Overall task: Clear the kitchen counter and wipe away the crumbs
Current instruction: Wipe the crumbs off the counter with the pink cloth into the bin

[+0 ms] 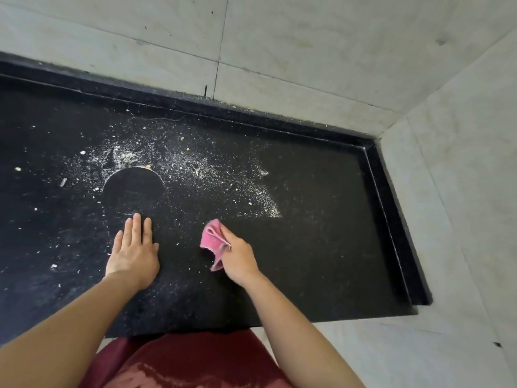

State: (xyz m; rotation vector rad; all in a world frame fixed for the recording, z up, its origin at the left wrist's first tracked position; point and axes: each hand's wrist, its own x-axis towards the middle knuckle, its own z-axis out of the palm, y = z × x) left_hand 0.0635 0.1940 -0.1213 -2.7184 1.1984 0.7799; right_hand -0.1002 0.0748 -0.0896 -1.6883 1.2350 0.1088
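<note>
A black stone counter (321, 247) fills the middle of the view. Pale crumbs (218, 175) and dust are scattered across its left and centre, with a clean round patch (134, 186) left bare among them. My right hand (240, 256) grips a folded pink cloth (214, 240) and holds it down on the counter, just in front of the crumb field. My left hand (134, 253) lies flat on the counter with straight fingers, to the left of the cloth and just below the round patch.
A raised black lip (389, 191) runs along the counter's back and right sides. Pale tiled walls (307, 51) rise behind and to the right. The counter's front edge is close to my body, which wears dark red clothing (181, 365).
</note>
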